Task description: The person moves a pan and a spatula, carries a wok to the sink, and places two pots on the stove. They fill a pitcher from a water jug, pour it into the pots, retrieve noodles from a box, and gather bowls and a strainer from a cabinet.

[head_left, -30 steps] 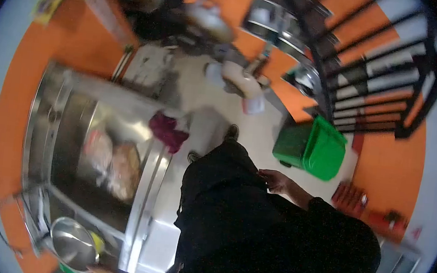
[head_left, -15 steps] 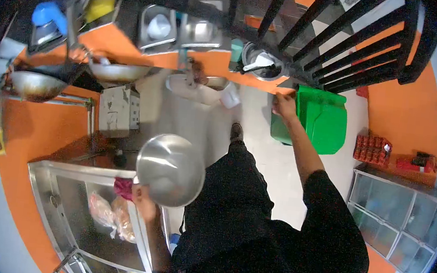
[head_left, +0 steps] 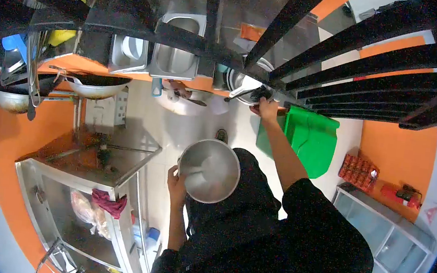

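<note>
A round steel pot [head_left: 209, 170] is in front of the dark-clothed body, its opening facing the camera. My left hand [head_left: 176, 184] grips its left side, fingers at the rim. My right hand [head_left: 267, 111] is stretched forward at the counter edge, by a metal bowl [head_left: 233, 79] that holds a white utensil and something black. Its fingers are bent close to the black item, but what they hold, if anything, is too small to make out. A maroon cloth [head_left: 108, 203] hangs on the corner of the steel cabinet at the left.
A green bin [head_left: 311, 141] stands right of my right hand. Black slats [head_left: 345, 43] cross the top. Woks [head_left: 91, 87] sit at the left, steel trays [head_left: 176, 52] on the counter. A glass-fronted cabinet [head_left: 378, 236] and red stacked packs [head_left: 358, 171] are at the right.
The pot has moved right, in front of the body, with my left hand. The maroon cloth, earlier at my left hand, now hangs apart from it. My right hand has shifted up and left.
</note>
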`<control>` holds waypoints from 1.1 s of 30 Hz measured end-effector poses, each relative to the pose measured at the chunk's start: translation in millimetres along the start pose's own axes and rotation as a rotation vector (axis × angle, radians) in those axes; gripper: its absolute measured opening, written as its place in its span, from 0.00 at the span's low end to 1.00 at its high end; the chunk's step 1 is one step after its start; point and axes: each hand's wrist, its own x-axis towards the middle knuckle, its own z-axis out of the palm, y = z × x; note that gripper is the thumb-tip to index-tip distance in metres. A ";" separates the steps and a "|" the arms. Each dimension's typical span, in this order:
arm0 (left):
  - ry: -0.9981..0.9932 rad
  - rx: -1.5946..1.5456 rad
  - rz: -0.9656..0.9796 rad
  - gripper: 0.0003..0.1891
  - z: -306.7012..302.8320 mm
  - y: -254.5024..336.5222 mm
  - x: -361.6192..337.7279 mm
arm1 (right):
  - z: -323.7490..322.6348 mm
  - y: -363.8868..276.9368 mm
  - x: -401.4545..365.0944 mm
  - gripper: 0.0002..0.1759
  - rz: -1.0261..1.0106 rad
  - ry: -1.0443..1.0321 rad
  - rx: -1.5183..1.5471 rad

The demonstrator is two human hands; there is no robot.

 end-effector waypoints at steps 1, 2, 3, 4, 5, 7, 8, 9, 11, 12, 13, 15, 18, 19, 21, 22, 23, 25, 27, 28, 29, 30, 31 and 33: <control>0.003 -0.008 -0.001 0.17 4.6 -4.1 5.1 | -5.8 -19.6 -10.8 0.21 0.097 -0.081 0.216; -0.050 0.079 0.067 0.18 9.2 -5.7 12.1 | -12.4 -42.1 -22.9 0.21 0.197 -0.161 0.432; -0.102 0.167 0.133 0.18 12.6 -8.7 19.0 | -22.3 -66.0 -35.1 0.21 0.195 -0.165 0.428; -0.166 0.104 0.182 0.19 14.1 -17.4 28.6 | -32.4 -90.8 -46.0 0.17 0.274 -0.185 0.345; -0.161 0.100 0.183 0.19 15.2 -28.3 39.3 | -37.0 -102.6 -49.5 0.15 0.350 -0.205 0.261; -0.123 0.296 0.136 0.20 16.8 -44.6 53.9 | -27.1 -36.1 -19.7 0.17 0.220 -0.121 0.106; -0.121 0.295 0.136 0.20 20.9 -44.1 58.4 | -21.7 -9.1 -7.6 0.19 0.087 -0.033 -0.042; -0.178 0.258 0.153 0.22 26.0 -43.1 62.8 | -17.9 -4.0 -7.8 0.19 0.087 -0.036 -0.043; -0.232 0.221 0.170 0.24 35.9 -31.7 68.2 | -12.3 -10.0 -17.2 0.19 -0.159 0.098 -0.044; -0.316 0.311 0.270 0.27 38.0 -25.6 69.7 | -10.9 -12.9 -21.4 0.20 -0.242 0.142 -0.046; -0.401 0.402 0.368 0.31 41.5 -19.5 72.5 | -20.4 -36.1 -34.2 0.19 -0.107 0.059 0.145; -0.470 0.586 0.475 0.34 54.6 -15.1 89.0 | -25.2 -49.7 -40.6 0.17 0.032 -0.025 0.334; -0.564 0.796 0.489 0.38 86.7 6.6 94.3 | -28.4 -44.7 -39.8 0.16 0.132 -0.044 0.452; -0.586 0.819 0.402 0.38 100.9 19.6 91.9 | -32.2 -45.8 -42.8 0.15 0.138 -0.086 0.417; -0.609 0.909 0.467 0.38 128.6 38.8 97.2 | -39.1 -54.7 -45.8 0.15 0.134 -0.130 0.378; -0.629 1.003 0.531 0.37 140.4 43.5 103.0 | -42.8 -61.9 -48.5 0.15 0.140 -0.190 0.371; -0.627 0.995 0.531 0.37 150.0 37.7 113.3 | -46.6 -65.8 -51.7 0.15 0.149 -0.249 0.361; -0.564 1.355 0.602 0.33 166.2 15.8 139.2 | -54.5 -69.5 -56.0 0.14 0.160 -0.273 0.408; -0.542 1.343 0.652 0.31 172.4 -4.1 158.6 | -65.7 -66.0 -58.1 0.15 0.204 -0.293 0.410; -0.516 1.339 0.701 0.30 174.2 -17.9 171.2 | -71.4 -64.5 -64.4 0.15 0.129 -0.339 0.425; -0.520 1.334 0.702 0.30 174.7 -46.7 194.9 | -77.8 -74.0 -72.7 0.15 0.128 -0.335 0.421; -0.465 1.253 0.668 0.29 172.6 -86.0 222.1 | -85.5 -90.3 -84.4 0.17 0.137 -0.349 0.410; -0.437 1.213 0.646 0.28 174.1 -86.2 222.8 | -92.3 -98.7 -95.4 0.18 0.149 -0.364 0.400; -0.478 1.187 0.459 0.26 183.2 -37.9 200.4 | -100.7 -91.9 -108.7 0.22 0.148 -0.336 0.426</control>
